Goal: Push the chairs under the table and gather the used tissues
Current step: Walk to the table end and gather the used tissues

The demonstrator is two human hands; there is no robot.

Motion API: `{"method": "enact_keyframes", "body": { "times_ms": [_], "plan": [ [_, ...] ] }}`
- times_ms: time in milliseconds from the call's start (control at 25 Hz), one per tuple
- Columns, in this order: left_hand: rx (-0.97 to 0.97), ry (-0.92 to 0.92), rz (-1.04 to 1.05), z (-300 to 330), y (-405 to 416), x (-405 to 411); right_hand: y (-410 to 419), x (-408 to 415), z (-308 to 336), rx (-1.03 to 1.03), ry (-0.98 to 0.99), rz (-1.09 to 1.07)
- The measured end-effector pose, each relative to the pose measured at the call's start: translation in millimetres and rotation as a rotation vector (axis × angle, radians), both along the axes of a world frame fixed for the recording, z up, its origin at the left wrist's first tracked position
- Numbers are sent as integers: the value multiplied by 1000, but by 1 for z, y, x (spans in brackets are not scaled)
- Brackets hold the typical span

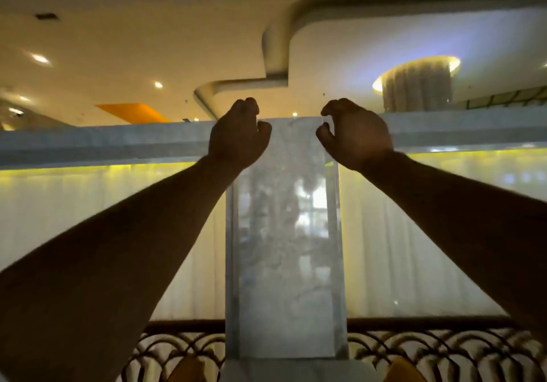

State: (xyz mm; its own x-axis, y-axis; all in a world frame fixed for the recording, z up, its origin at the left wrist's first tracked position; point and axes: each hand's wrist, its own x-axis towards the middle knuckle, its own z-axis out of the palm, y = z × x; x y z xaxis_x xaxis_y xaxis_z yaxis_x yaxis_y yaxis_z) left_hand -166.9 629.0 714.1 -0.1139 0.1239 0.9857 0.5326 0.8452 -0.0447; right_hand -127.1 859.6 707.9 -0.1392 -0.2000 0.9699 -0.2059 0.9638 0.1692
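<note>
The camera points up at the ceiling, and no chair, table or tissue is in view. Both of my bare forearms are raised in front of a marble pillar (284, 233). My left hand (236, 135) is curled into a loose fist with nothing in it. My right hand (356, 135) is level with it, about a pillar's width to the right. Its fingers are bent like a claw, with a small gap to the thumb, and it holds nothing. Neither hand touches anything that I can see.
A dark scrolled metal railing (414, 349) runs along the bottom, with white curtains (399, 233) behind it. Two yellow shapes (189, 367) poke up at the bottom edge; I cannot tell what they are. Above are a lit beam (88, 144) and the ceiling with spotlights.
</note>
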Motion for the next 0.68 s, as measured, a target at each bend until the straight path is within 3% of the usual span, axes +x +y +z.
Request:
{"method": "enact_keyframes", "body": {
  "times_ms": [80,280,480,680],
  "plan": [
    [-17,201,18,-30,-3,-7,2,-3,-32,97,243,-2],
    [-131,10,334,-100,-15,-43,13,-34,-97,50,-49,-268],
    [-125,-168,343,-154,-17,-67,12,-59,-149,44,-156,-353],
    [-143,-211,357,-166,-13,-73,17,-66,-165,36,-167,-368]
  ]
}}
